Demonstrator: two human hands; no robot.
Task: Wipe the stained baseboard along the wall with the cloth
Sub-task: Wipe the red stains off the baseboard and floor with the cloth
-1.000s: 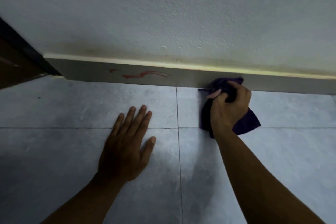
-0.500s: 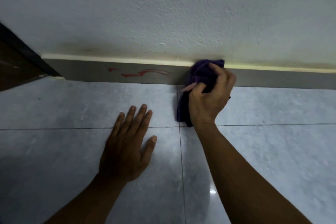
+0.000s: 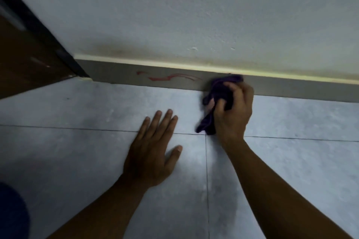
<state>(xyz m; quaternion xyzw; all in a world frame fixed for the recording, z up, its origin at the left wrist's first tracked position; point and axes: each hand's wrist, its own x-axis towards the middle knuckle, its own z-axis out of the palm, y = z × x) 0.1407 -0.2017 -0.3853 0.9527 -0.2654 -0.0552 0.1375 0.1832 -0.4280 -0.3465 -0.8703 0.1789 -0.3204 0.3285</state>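
- The right hand, fist closed around the bunched purple cloth, has slid leftward along the baseboard — cloth pressed against it.
- The red stain sits just left of the grip, unwiped — likely next.
- The left hand lies flat, holding nothing.

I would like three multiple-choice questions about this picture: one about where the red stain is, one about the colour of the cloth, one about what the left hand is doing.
1. Where is the red stain relative to the cloth?
A. Left of it on the baseboard
B. Right of it
C. On the floor tile

2. What colour is the cloth?
A. White
B. Purple
C. Yellow

3. What is the left hand doing?
A. Holding the cloth
B. Gripping the door
C. Resting flat on the floor

Answers:
1 A: the red stain marks the baseboard left of the cloth.
2 B: the fabric in the right hand is dark purple.
3 C: the left hand lies open on the floor.
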